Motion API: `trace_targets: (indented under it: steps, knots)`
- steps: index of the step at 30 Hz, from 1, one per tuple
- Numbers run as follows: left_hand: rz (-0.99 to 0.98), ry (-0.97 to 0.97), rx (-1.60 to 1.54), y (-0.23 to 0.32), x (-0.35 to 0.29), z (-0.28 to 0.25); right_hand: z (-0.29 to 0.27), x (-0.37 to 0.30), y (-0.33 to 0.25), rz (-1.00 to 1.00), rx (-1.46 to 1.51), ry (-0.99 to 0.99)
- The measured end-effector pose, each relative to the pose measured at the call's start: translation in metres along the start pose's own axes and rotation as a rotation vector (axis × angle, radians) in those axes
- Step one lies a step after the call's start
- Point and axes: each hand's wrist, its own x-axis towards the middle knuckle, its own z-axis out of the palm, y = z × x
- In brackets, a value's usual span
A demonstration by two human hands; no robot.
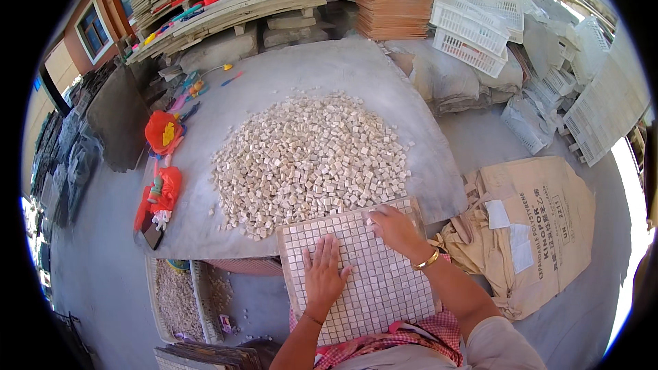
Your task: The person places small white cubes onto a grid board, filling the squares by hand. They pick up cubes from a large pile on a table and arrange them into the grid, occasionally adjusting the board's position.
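Observation:
A framed mosaic board (364, 281) rests against my lap and the table edge, its grid filled with small pale stone tiles. My left hand (324, 277) lies flat on the board's left half with its fingers spread. At the board's upper right, my right hand (399, 231) has thumb and fingers pinched together on the tile surface. A whitish bit shows at those fingertips, too small to make out surely. Just beyond the board, a broad heap of loose stone tiles (312, 154) covers the middle of the grey table (356, 68).
Red plastic bags (163, 133) and a phone (152, 234) lie along the table's left side. A white crate of tile pieces (179, 301) stands at lower left. To the right are a brown sack (555, 233) and white crates (473, 27). Board stacks (233, 7) fill the back.

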Motion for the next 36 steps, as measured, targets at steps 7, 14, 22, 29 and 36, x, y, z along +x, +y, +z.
trace_targets:
  steps: [7,14,22,29,36]
  knots:
    - [0.001,0.032,-0.048,-0.002,-0.001,0.003,0.000,0.022,0.004,0.160,0.101,-0.217]
    - [-0.004,0.043,-0.073,-0.002,-0.001,0.006,0.014,0.019,0.017,0.105,0.129,-0.138]
    - [-0.017,0.012,-0.060,-0.002,-0.002,0.002,0.002,0.038,0.013,0.106,0.128,-0.146]
    - [-0.014,0.026,-0.050,-0.002,-0.002,0.002,0.006,0.084,0.024,0.001,-0.023,0.048]
    - [-0.007,0.046,-0.062,-0.004,-0.003,0.006,0.016,0.095,0.035,-0.013,-0.182,-0.056]
